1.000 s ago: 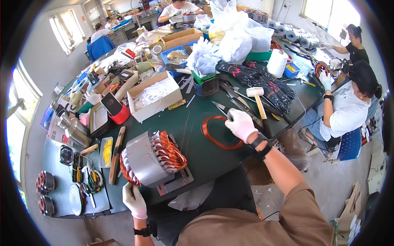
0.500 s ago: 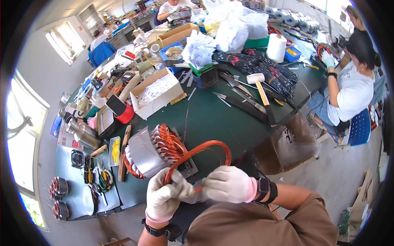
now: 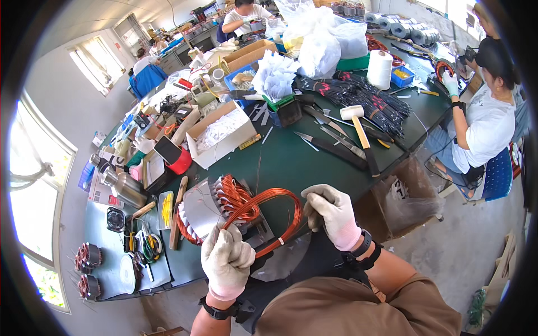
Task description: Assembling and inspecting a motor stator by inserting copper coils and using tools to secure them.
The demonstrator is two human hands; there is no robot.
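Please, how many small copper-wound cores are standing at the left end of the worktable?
2. One core is near the left edge of the worktable; the other core is just nearer to the person. I see none hidden there.

Glossy copper-coloured metal gleams on the wire coil [image 3: 294,215], soft matt cloth on the gloves [image 3: 230,260], smooth grey metal on the stator [image 3: 198,201], and now shiny metal on the flask [image 3: 129,191], dull wood on the stick [image 3: 179,213], smooth low sheen across the table [image 3: 274,162], crinkly translucent plastic on the bags [image 3: 320,56]!
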